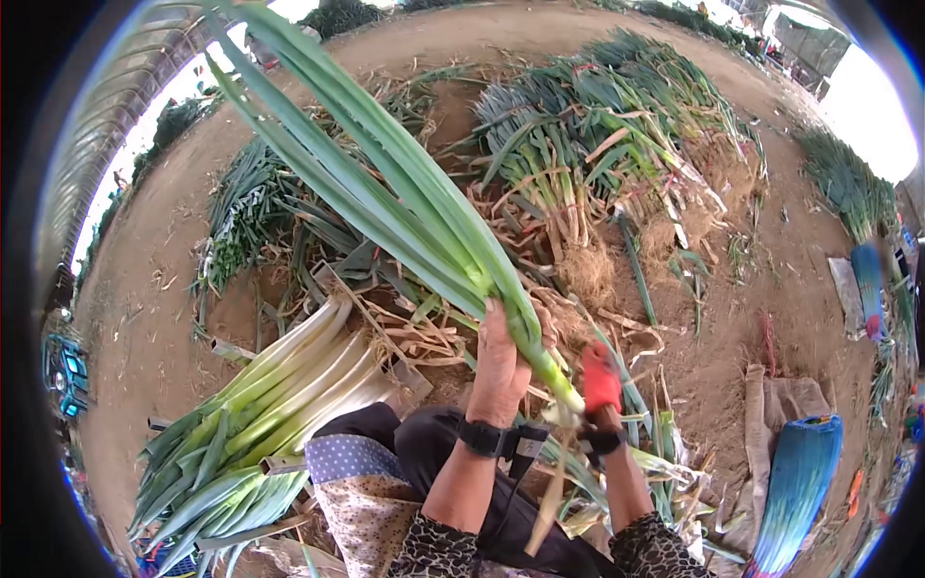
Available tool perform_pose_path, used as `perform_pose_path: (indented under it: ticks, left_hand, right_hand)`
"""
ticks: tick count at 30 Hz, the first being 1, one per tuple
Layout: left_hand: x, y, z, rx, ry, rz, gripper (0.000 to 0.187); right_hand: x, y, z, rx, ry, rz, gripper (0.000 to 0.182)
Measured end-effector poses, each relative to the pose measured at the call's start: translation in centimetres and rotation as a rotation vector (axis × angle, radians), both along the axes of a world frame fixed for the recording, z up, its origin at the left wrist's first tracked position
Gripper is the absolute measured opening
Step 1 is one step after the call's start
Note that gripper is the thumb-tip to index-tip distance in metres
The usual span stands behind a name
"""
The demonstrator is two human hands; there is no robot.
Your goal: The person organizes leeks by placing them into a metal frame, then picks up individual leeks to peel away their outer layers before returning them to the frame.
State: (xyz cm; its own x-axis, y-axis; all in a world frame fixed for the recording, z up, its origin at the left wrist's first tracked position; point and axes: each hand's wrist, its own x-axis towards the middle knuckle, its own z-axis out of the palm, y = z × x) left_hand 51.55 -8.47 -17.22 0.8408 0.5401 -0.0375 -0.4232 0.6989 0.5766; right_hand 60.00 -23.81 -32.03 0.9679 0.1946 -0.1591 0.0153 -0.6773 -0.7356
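Note:
My left hand [503,364] is wrapped round the lower stem of a long green leek [424,202], whose leaves reach to the upper left. Close by its pale root end is my right hand [599,380], with something red on the fingers; it is blurred, and what its fingers hold cannot be made out. A dry strip of leaf [551,496] hangs down below that end. To the left, a pile of peeled leeks [289,385] with white stems lies across a low frame [371,318].
Untrimmed leeks [540,144] with brown roots lie in bundles on the soil ahead. Another green heap [252,207] is at the left. Loose husks [424,337] litter the ground. At the right are a blue-wrapped bundle [800,482] and a brown sack [766,414].

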Motion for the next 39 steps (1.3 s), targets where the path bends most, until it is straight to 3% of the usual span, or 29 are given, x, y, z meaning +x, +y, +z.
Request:
perform_pose_path:
  ticks: [2,3,4,8,10,12,15,18,19,21,22,24,26,27,28,30,32,33,35,36,37,38,39]
  left_hand:
    - [-0.4,-0.5,1.8,0.047,0.040,0.043,0.053]
    - [-0.5,0.1,1.8,0.139,0.013,-0.031,0.048]
    - [-0.4,0.1,1.5,0.151,0.015,-0.008,0.044]
    - [0.0,-0.6,1.1,0.032,0.036,-0.070,0.046]
    - [0.2,-0.9,0.9,0.001,0.053,-0.068,0.047]
    - [0.2,-1.1,0.6,0.026,0.095,-0.022,0.048]
    - [0.0,-1.1,0.2,-0.004,0.114,-0.018,0.045]
    - [-0.1,-1.6,-0.8,-0.028,0.103,0.004,0.046]
    - [-0.7,-1.6,0.7,0.019,0.059,-0.005,0.049]
    - [-0.5,0.3,0.3,0.137,0.027,0.003,0.052]
    - [-0.9,1.0,0.7,0.134,-0.009,0.013,0.050]
    - [-1.8,1.8,1.9,0.115,-0.052,0.031,0.047]
    - [-1.8,2.9,1.4,0.067,-0.074,0.032,0.047]
    - [-1.8,3.3,1.3,0.047,-0.087,0.029,0.047]
    - [-2.0,3.4,1.3,0.030,-0.073,0.041,0.047]
    - [-2.1,3.2,1.7,0.002,-0.044,0.044,0.046]
    - [-1.8,2.7,1.8,-0.029,0.000,0.035,0.041]
    - [-1.5,2.4,1.5,-0.024,0.001,0.035,0.041]
    - [-0.8,1.7,1.5,-0.044,0.027,0.068,0.039]
    - [-0.7,1.4,1.4,-0.035,0.046,0.061,0.039]
    - [-0.6,1.2,1.2,-0.026,0.063,0.059,0.039]
    - [-0.4,1.1,0.8,-0.019,0.082,0.060,0.039]
    - [-0.3,1.1,0.2,0.019,0.049,0.048,0.040]
  right_hand:
    - [1.4,-1.7,-3.8,0.855,0.114,-0.070,0.024]
    - [0.3,-2.1,-0.3,0.823,0.173,-0.119,0.022]
    - [-0.6,-1.4,2.1,0.952,0.068,-0.070,0.024]
    - [-3.6,1.6,14.2,1.034,0.145,0.161,0.035]
    - [-3.6,3.0,14.8,1.044,0.257,0.247,0.047]
    - [-3.6,4.6,14.8,1.125,0.264,0.225,0.041]
    - [-3.1,4.1,13.0,0.992,0.170,0.276,0.025]
    - [-2.1,3.7,12.4,0.735,0.358,0.030,0.016]
    - [-1.0,3.2,8.8,0.829,0.203,0.010,0.016]
    - [-0.2,-1.0,4.1,0.272,0.449,-0.239,0.034]
    - [0.6,-4.3,-0.7,-0.230,0.102,0.021,0.050]
    - [-2.0,-14.3,-10.2,-0.540,0.118,0.009,0.050]
    - [-7.1,-24.1,-13.7,-0.659,0.223,-0.005,0.049]
    - [-8.4,-29.3,-16.0,-0.865,0.421,0.184,0.051]
    - [-11.0,-33.5,-17.2,-0.857,0.325,0.119,0.054]
    - [-11.2,-32.5,-9.7,-0.732,0.539,-0.114,0.050]
    - [-8.6,-36.4,-14.9,-0.842,-0.142,0.211,0.045]
    - [-6.5,-33.7,-12.3,-0.259,-0.028,0.046,0.034]
    - [-2.1,-21.1,-1.3,0.177,-0.110,0.101,0.032]
    - [-1.0,-16.0,2.7,0.322,-0.131,0.135,0.040]
    - [-1.7,-9.9,8.9,0.581,-0.151,0.212,0.045]
    - [-0.5,-5.8,13.0,0.430,-0.634,0.586,0.051]
    - [-0.2,-2.7,15.8,0.373,-0.811,0.775,0.054]
